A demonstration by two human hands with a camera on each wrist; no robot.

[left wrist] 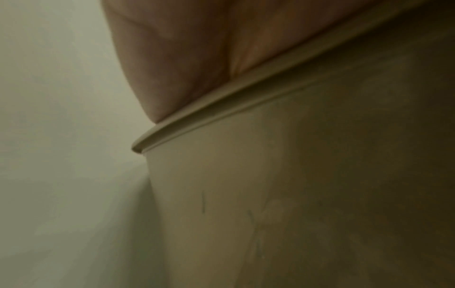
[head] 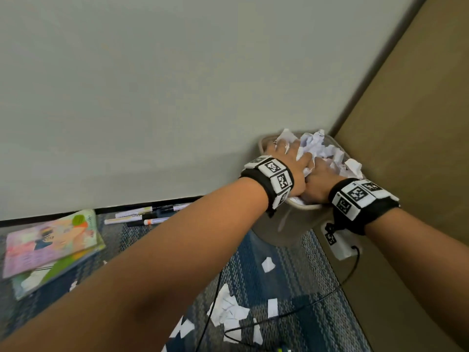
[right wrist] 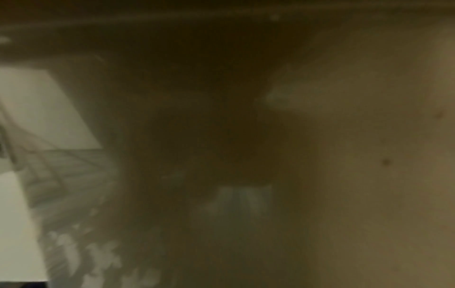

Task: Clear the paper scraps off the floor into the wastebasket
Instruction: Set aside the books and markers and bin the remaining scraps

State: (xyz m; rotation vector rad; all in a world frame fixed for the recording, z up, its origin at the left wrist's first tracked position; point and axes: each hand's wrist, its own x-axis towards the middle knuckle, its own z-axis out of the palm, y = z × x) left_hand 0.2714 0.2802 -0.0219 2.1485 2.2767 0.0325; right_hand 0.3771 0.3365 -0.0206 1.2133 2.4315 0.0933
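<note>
head: bright, even, edges warped, slight blur | both wrist views: dim, brownish, v. blurry

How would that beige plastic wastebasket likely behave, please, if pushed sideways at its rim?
The beige plastic wastebasket holds only crumpled white paper, so it is probably light and would slide or tip. The grey wall and tan panel close behind may brace it.

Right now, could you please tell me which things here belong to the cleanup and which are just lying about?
Part of the job:
- beige plastic wastebasket
- crumpled white paper in it
- torn white paper scraps on the carpet
- left hand, right hand

Lying about:
- colourful books
- white marker pens
- black cable
</note>
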